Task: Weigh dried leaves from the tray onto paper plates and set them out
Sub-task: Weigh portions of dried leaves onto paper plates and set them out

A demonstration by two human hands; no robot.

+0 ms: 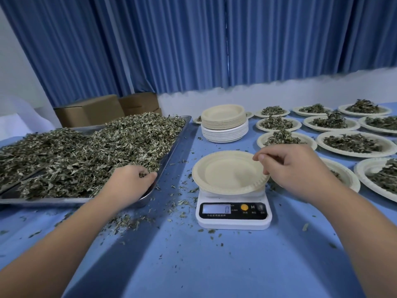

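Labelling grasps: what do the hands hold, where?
Left hand grips dried leaves at the tray's near right corner. Right hand sits at the plate's right rim; grip unclear.

- Left grip [131,181] curls into leaves [86,151] at the tray's [53,200] near right corner.
- Right grip [296,166], fingers curled, hovers over the plate's [225,173] right rim.
- Plate sits on scale [234,221] reading 0.

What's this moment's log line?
left hand: grabbing leaves in tray | right hand: at plate rim | plate: empty, on scale | scale: reads 0
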